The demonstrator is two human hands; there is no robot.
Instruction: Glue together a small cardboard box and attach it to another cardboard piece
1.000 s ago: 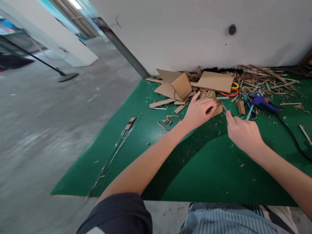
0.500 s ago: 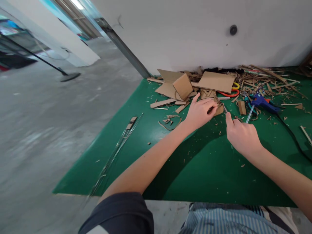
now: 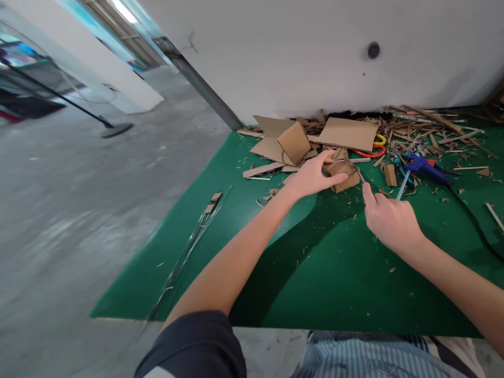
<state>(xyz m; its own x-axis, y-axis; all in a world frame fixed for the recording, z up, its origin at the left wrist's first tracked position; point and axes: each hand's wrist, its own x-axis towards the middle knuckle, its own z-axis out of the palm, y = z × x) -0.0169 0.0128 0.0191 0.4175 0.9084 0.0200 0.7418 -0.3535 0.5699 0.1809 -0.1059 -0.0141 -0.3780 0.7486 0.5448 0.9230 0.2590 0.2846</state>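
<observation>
A small brown cardboard box [image 3: 347,185] with ragged upper edges sits on the green tabletop [image 3: 315,294]. My left hand [image 3: 313,174] holds its left side, thumb across the front and fingers spread behind. Closed in my right hand [image 3: 394,219] is a slim metal tool [image 3: 361,176], its tip at the box's upper right edge; the fist hides its handle, so its exact kind is unclear. Just right of that hand lies a blue hot glue gun [image 3: 425,166] with a clear glue stick [image 3: 403,185] poking out behind it.
Cut cardboard sheets [image 3: 348,132] and a folded cardboard piece [image 3: 294,143] lie behind my hands, with scissors [image 3: 372,152] partly under them. Scraps [image 3: 425,128] heap along the white wall [image 3: 307,63]. Thin clear strips [image 3: 189,247] lie at left. A black cord [image 3: 472,220] runs right.
My left hand has shifted slightly left and its fingers have spread, showing more of the cardboard box. My right hand and the metal tool have barely moved.
</observation>
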